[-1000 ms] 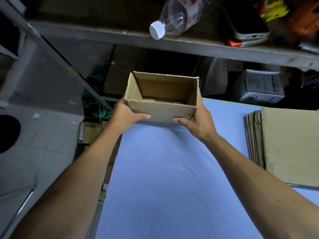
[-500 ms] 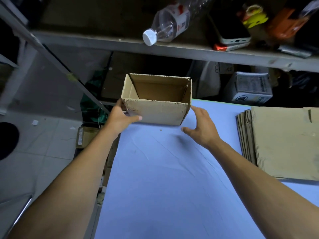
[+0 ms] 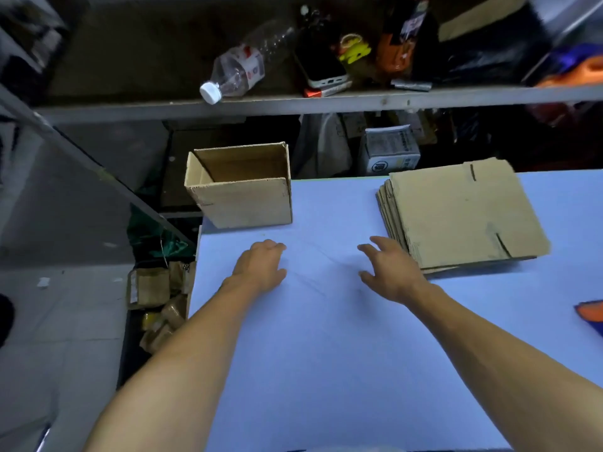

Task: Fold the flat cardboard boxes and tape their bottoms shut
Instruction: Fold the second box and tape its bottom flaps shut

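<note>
A folded cardboard box [image 3: 243,197] stands upright with its top open at the far left corner of the pale blue table [image 3: 326,353]. A stack of flat cardboard boxes [image 3: 463,213] lies on the table at the right. My left hand [image 3: 261,265] hovers over the table just in front of the box, empty, with its fingers loosely curled. My right hand [image 3: 388,269] is empty too, fingers spread, close to the near left corner of the flat stack. Neither hand touches any cardboard.
A metal shelf [image 3: 326,102] runs above the table's far edge, holding a lying plastic bottle [image 3: 238,73], a phone [image 3: 321,66] and clutter. A small white printed box [image 3: 390,151] sits behind the table. An orange and blue object [image 3: 590,313] shows at the right edge. Tape rolls [image 3: 156,301] lie on the floor at the left.
Both hands held the folded box above the table's far left corner. The right hand let go first, then the left; the box now stands on the table and both hands have drawn back.
</note>
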